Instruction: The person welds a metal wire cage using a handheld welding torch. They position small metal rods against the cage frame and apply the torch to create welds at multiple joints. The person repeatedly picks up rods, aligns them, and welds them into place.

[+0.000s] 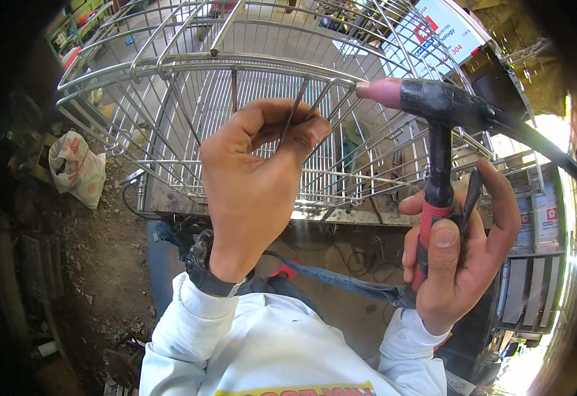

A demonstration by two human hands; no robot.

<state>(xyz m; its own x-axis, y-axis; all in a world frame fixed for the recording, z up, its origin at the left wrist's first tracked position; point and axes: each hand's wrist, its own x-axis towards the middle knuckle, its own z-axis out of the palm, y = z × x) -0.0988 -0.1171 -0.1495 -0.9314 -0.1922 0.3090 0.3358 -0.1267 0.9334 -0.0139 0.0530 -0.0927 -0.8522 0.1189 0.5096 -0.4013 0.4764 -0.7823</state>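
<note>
My left hand (255, 178) is closed, thumb and fingers pinching a thin bent metal rod (322, 94) at the near upper side of a shiny wire cage (262, 61). In my right hand (463, 277) is a TIG welding torch (440, 158), held upright by its red and black handle. My thumb lies along the handle, while the forefinger is raised beside a dark lever. The torch's pink nozzle (382, 92) points left, close to the rod's bent top; whether they touch I cannot tell. Behind my fingers, part of the rod is hidden.
The cage stands on a worn workbench (367, 216). A blue-sleeved hose (348, 280) crosses below it, near dark cables (361, 261) on the floor. Left on the rubble-strewn ground sits a white sack (77, 168). A white printed panel (460, 33) is at the far right.
</note>
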